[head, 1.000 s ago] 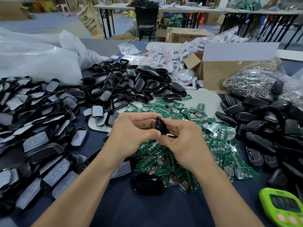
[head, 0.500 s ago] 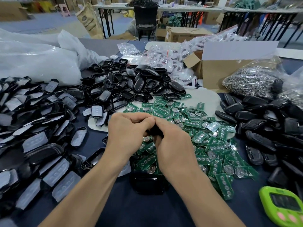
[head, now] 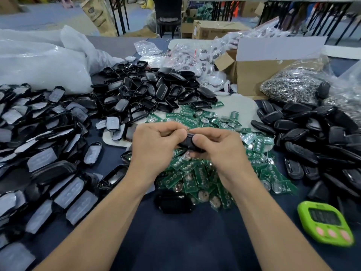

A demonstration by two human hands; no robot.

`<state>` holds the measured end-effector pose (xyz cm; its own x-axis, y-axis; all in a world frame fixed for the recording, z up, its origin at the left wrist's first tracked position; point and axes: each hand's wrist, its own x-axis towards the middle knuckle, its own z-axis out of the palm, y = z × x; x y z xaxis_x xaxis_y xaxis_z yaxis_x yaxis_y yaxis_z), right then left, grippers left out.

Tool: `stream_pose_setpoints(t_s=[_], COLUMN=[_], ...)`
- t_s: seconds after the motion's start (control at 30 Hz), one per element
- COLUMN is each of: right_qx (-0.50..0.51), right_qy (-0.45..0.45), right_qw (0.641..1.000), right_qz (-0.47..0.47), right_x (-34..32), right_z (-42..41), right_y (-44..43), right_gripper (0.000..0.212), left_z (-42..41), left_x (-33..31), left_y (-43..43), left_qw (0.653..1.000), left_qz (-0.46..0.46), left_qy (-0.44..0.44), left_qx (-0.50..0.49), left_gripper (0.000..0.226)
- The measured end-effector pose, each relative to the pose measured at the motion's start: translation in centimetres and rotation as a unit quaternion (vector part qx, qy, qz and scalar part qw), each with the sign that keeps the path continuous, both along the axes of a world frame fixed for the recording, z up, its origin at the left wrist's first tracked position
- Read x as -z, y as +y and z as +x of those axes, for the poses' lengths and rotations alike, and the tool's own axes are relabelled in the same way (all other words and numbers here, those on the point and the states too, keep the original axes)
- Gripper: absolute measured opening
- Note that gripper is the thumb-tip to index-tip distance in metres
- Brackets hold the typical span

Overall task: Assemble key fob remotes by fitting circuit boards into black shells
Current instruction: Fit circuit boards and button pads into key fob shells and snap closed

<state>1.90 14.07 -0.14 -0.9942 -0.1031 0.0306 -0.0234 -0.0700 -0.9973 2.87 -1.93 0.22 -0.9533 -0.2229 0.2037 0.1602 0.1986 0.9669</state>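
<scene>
Both hands meet above a heap of green circuit boards (head: 203,173) in the middle of the table. My left hand (head: 156,143) and my right hand (head: 218,145) grip one black key fob shell (head: 188,142) between them, fingers and thumbs curled round it. Most of the shell is hidden by the fingers. Whether a board sits inside it cannot be seen. Another black shell (head: 173,202) lies on the dark cloth just below the boards.
Black shells are piled behind the boards (head: 148,94), at the right (head: 316,145), and with grey pads at the left (head: 39,149). A green timer (head: 326,222) lies at the lower right. A cardboard box (head: 259,71), a bag of metal rings (head: 293,85) and white plastic bags (head: 39,63) stand behind.
The hands were pressed tightly together over the shell half a second ago; now they have drawn slightly apart and risen a little, with the shell showing between the thumbs.
</scene>
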Motion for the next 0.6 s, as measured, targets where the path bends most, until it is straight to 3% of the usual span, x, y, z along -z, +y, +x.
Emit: stream_pose_setpoints(t_s=[0.17, 0.27, 0.43, 0.6], right_qx=[0.056, 0.075, 0.086, 0.089], right_qy=[0.063, 0.077, 0.048, 0.052], right_qw=[0.996, 0.994, 0.993, 0.994], right_qz=[0.035, 0.019, -0.061, -0.026], right_x=[0.6, 1.0, 1.4, 1.5], right_z=[0.9, 2.2, 3.8, 4.7], right_y=[0.6, 1.1, 2.7, 3.3], right_gripper=[0.03, 0.027, 0.031, 0.027], left_z=[1.0, 1.4, 2.8, 4.1], left_x=[-0.1, -0.5, -0.4, 0.3], left_y=[1.5, 1.9, 4.0, 4.6], left_qw=[0.997, 0.994, 0.994, 0.994], left_qz=[-0.031, -0.033, -0.081, -0.097], left_qy=[-0.057, -0.071, -0.035, 0.003], left_qx=[0.04, 0.07, 0.058, 0.043], left_gripper=[0.024, 0.015, 0.017, 0.027])
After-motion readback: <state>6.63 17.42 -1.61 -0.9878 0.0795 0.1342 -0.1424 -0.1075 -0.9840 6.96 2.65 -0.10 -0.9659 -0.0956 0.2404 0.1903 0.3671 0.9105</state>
